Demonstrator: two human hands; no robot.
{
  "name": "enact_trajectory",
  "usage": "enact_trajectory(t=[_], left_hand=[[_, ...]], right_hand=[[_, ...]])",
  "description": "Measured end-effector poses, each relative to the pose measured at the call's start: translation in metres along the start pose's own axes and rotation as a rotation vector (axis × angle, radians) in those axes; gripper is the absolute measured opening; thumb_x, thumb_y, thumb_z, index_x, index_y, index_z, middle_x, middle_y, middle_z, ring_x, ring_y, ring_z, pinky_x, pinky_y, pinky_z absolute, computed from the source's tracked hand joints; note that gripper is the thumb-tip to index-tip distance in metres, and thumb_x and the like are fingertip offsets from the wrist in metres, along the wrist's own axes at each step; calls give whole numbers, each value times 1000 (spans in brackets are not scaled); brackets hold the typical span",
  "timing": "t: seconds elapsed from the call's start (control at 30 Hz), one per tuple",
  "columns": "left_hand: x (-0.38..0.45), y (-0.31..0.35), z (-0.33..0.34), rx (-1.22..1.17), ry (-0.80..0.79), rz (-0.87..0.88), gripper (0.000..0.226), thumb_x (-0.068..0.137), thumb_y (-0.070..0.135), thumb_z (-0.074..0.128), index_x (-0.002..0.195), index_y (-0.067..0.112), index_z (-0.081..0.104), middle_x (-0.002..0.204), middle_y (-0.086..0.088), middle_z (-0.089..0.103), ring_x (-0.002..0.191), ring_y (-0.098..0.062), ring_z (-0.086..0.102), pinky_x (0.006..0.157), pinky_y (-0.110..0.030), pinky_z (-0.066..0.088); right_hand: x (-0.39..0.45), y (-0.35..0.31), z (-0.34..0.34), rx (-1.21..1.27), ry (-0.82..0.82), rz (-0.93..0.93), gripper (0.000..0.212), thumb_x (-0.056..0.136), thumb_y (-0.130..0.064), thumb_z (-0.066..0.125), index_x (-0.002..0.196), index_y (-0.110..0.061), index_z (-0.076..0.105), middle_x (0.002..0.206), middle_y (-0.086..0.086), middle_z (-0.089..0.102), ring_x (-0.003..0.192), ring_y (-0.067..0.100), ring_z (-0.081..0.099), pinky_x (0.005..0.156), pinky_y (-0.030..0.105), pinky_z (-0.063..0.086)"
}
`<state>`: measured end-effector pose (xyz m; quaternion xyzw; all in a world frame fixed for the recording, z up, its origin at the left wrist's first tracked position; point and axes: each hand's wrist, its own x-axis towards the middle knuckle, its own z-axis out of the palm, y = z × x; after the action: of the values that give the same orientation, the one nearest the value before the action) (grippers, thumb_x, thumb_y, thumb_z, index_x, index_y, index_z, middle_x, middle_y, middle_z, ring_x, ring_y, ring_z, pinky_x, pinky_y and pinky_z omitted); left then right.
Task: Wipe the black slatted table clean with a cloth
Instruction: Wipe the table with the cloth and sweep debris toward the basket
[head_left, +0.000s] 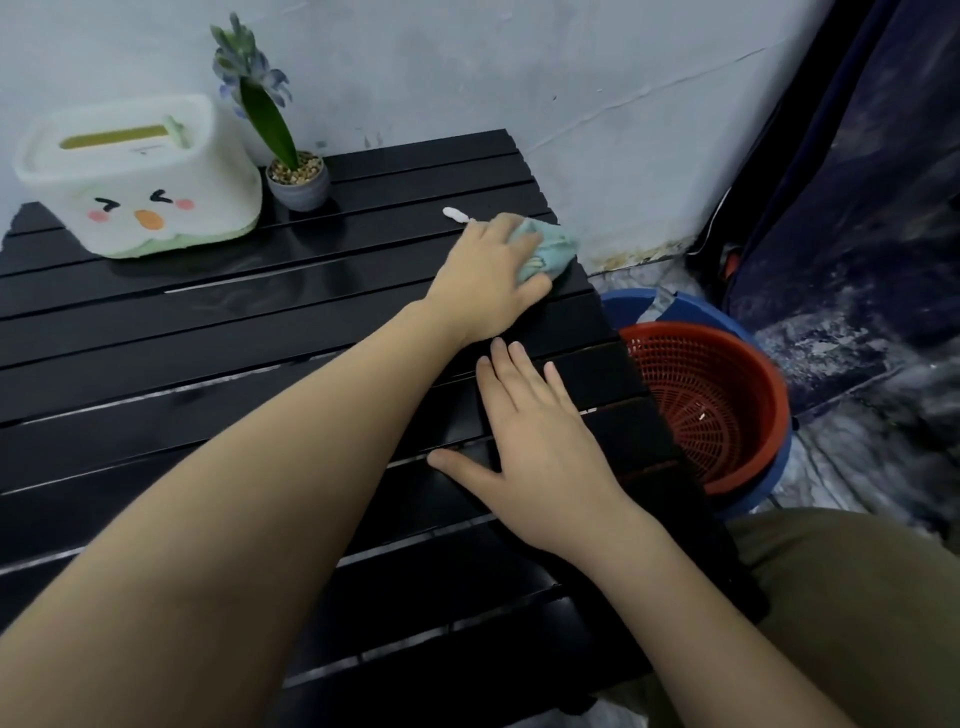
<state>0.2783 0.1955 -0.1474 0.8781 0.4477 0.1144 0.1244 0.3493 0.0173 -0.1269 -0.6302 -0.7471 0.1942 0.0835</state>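
The black slatted table (218, 332) fills the left and middle of the view. My left hand (483, 280) reaches across to the table's far right edge and presses a crumpled light-green cloth (550, 249) onto the slats. A small white smear (456, 214) lies on a slat just beyond that hand, touching nothing. My right hand (540, 447) lies flat on the slats near the right edge, fingers spread, holding nothing.
A white tissue box with a cartoon face (140, 176) and a small potted hyacinth (296, 176) stand at the table's back left. A red mesh basket (727, 395) inside a blue basin (774, 488) sits on the floor right of the table. The wall is close behind.
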Motion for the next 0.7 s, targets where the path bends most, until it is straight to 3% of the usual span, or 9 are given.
enact_trajectory(t=[0.17, 0.3, 0.37, 0.4, 0.47, 0.53, 0.6, 0.7], left_hand=[[19, 7, 2, -66, -37, 113, 50, 97, 32, 55, 143, 12, 51, 148, -11, 43, 125, -35, 43, 106, -37, 31], [7, -5, -4, -139, 33, 98, 48, 91, 33, 51, 134, 12, 59, 138, -11, 52, 115, -34, 51, 103, -43, 40], [-7, -21, -13, -233, 146, 45, 48, 88, 34, 50, 128, 10, 63, 131, -11, 56, 114, -31, 55, 103, -45, 44], [-18, -29, -20, -290, 204, 5, 47, 88, 33, 50, 127, 9, 64, 130, -12, 56, 116, -26, 55, 105, -40, 44], [-52, -49, -39, -374, 292, -77, 42, 91, 29, 53, 124, 7, 66, 130, -13, 56, 117, -12, 52, 106, -17, 38], [-96, -71, -60, -367, 342, -133, 40, 91, 29, 56, 124, 7, 67, 129, -9, 57, 117, -5, 51, 103, -7, 32], [-142, -91, -73, -299, 338, -165, 48, 91, 39, 59, 130, 12, 64, 132, -6, 55, 123, -11, 51, 109, -13, 32], [-185, -110, -59, -133, 266, -280, 72, 86, 64, 56, 147, 27, 49, 151, -12, 42, 141, -27, 38, 121, -37, 27]], right_hand=[[-1, 7, -1, 42, -19, -44, 93, 93, -69, 40, 160, -12, 8, 168, 4, -5, 153, 13, -13, 125, 35, -7], [-1, 15, -2, 95, -31, -72, 91, 93, -68, 44, 160, -16, 10, 168, -1, -4, 153, 8, -13, 125, 31, -5], [-1, 18, -4, 121, -37, -76, 90, 92, -65, 49, 160, -18, 13, 168, -3, -1, 152, 5, -10, 125, 30, -3], [-1, 20, -6, 133, -34, -74, 89, 92, -63, 51, 160, -18, 16, 168, -4, 1, 153, 5, -8, 125, 29, -1], [-2, 24, -10, 152, -25, -55, 88, 91, -62, 55, 159, -18, 20, 168, -5, 5, 153, 4, -4, 124, 26, 0], [-3, 26, -13, 148, -15, -17, 89, 90, -63, 55, 159, -18, 19, 168, -6, 4, 153, 5, -4, 121, 22, -2], [-4, 27, -15, 128, -9, 13, 92, 90, -64, 55, 159, -18, 17, 168, -6, 2, 153, 6, -6, 119, 22, -3], [-4, 26, -15, 114, -19, 30, 93, 89, -62, 57, 160, -17, 16, 168, -5, 1, 153, 7, -6, 120, 24, -2]])
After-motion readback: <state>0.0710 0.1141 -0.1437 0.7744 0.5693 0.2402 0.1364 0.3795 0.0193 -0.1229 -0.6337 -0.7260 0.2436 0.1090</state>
